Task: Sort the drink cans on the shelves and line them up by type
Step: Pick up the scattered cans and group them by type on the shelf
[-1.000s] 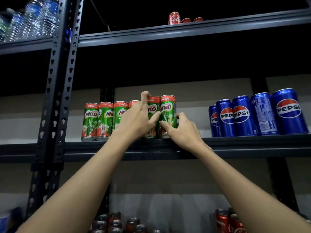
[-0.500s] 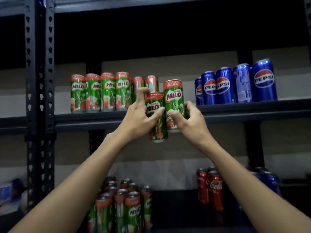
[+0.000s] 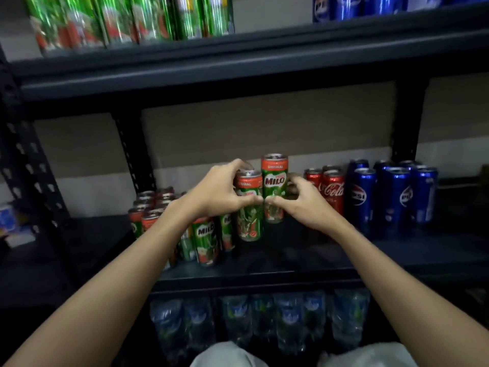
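My left hand (image 3: pixel 218 193) grips a green Milo can (image 3: pixel 248 223) and my right hand (image 3: pixel 299 202) grips a second Milo can (image 3: pixel 274 181). Both cans are upright, side by side, held over the lower shelf (image 3: pixel 264 263). A cluster of Milo cans (image 3: pixel 203 239) stands on that shelf just to the left. Red Coca-Cola cans (image 3: pixel 330 190) and blue Pepsi cans (image 3: pixel 397 197) stand to the right. Whether the held cans touch the shelf is unclear.
The upper shelf (image 3: pixel 238 64) carries a blurred row of Milo cans (image 3: pixel 127 19) on the left and Pepsi cans (image 3: pixel 370 6) on the right. Water bottles (image 3: pixel 264 321) fill the level below. A perforated upright post (image 3: pixel 23 165) rises at left.
Both hands have carried the two Milo cans down from the upper shelf to the lower shelf level. The view has tilted downward with them.
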